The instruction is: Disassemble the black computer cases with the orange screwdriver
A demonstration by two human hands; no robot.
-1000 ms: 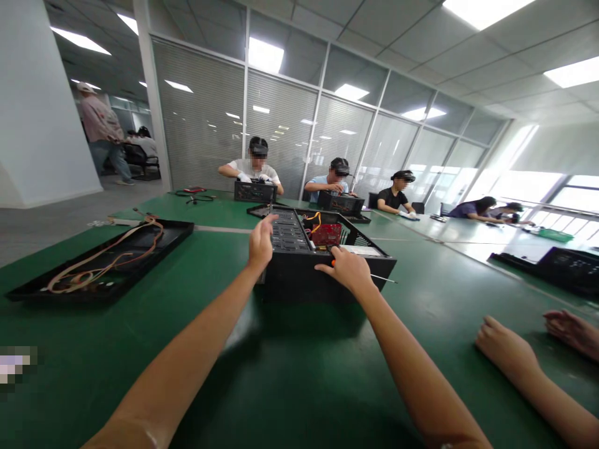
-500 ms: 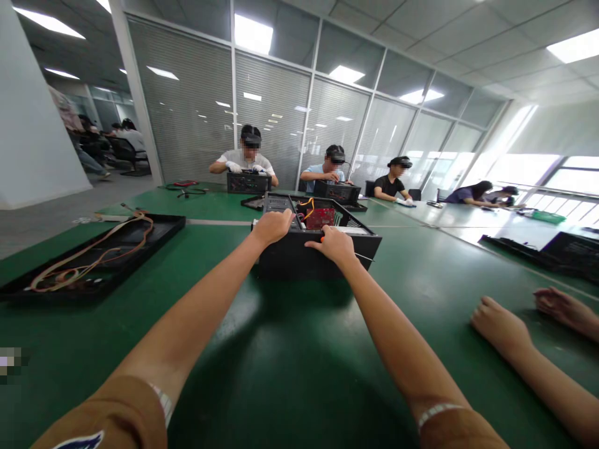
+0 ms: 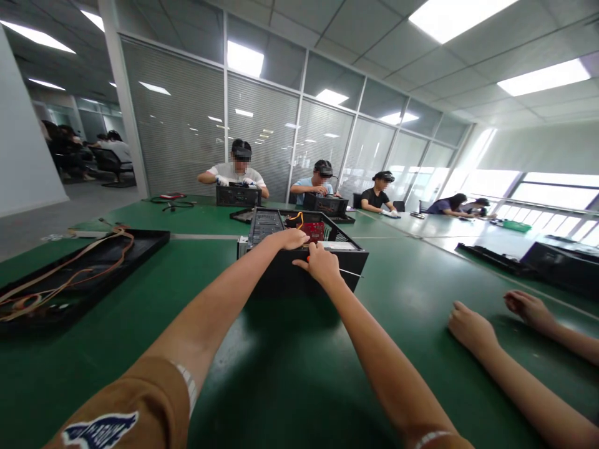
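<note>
An open black computer case (image 3: 299, 274) stands on the green table (image 3: 290, 374) in front of me, with a red card (image 3: 312, 231) and yellow and orange wires inside. My left hand (image 3: 290, 239) lies on the case's near top edge, fingers curled over it. My right hand (image 3: 321, 262) sits just right of it at the same edge, closed round a screwdriver with an orange handle; its thin shaft (image 3: 350, 272) sticks out to the right.
A black side panel (image 3: 70, 274) with loose cables lies at the left. Another person's two hands (image 3: 472, 327) rest on the table at the right. Several people work on cases across the table. More black panels (image 3: 538, 262) lie at the far right.
My left hand came back from the drive bay at the case's far left to the near edge beside my right hand. The view shifted left and nearer.
</note>
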